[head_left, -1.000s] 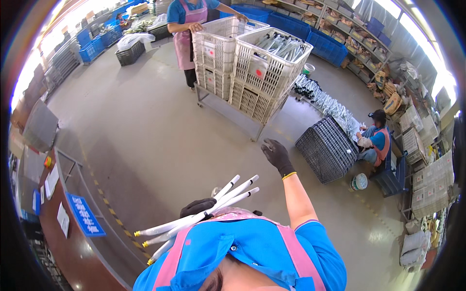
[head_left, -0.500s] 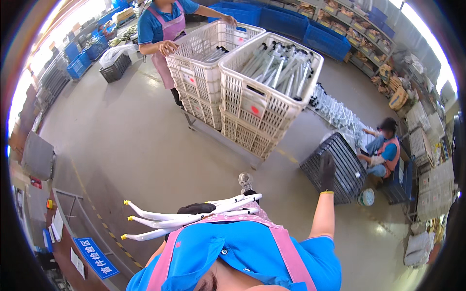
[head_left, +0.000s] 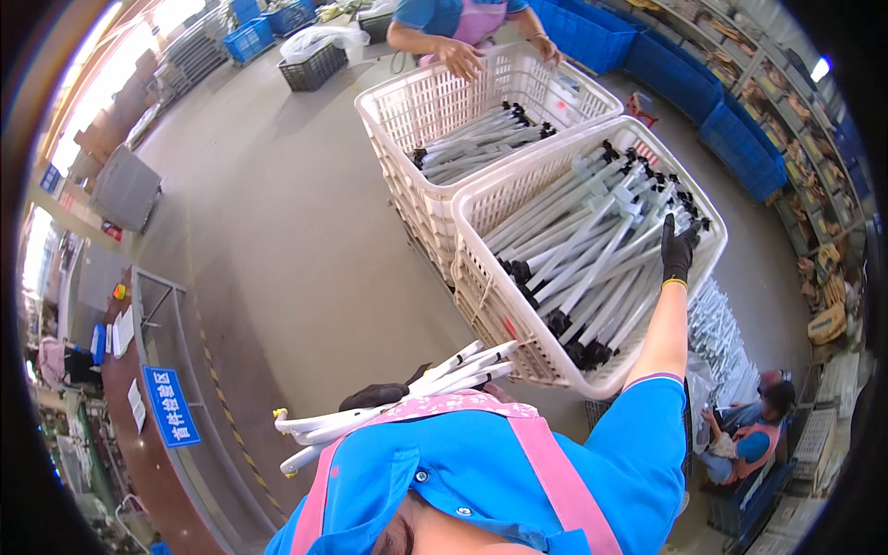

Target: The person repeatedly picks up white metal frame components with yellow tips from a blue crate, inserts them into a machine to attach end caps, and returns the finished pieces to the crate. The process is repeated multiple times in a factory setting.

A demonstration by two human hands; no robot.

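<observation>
My left hand [head_left: 375, 396], in a black glove, is closed round a bundle of white bent tubes [head_left: 453, 370] held across my waist; yellow tips show at their left ends. My right hand [head_left: 680, 248], also black-gloved, reaches over the near white crate [head_left: 481, 242] with its fingers apart, at the right-hand ends of the straight tubes inside. These whitish straight tubes [head_left: 583, 254] have black end pieces and lie crisscrossed, filling much of the crate. Whether my fingertips touch them I cannot tell.
A second white crate [head_left: 388, 129] with similar tubes adjoins, a co-worker's hands [head_left: 462, 60] at its rim. Another person [head_left: 754, 435] sits low at right beside a pile of wrapped tubes [head_left: 721, 342]. A brown table [head_left: 153, 472] stands left. Blue bins [head_left: 740, 143] line the back.
I have come closer to the stacked crates, which now fill more of the view. My right hand has gone from beside them to over the near crate. My left hand still holds the tubes.
</observation>
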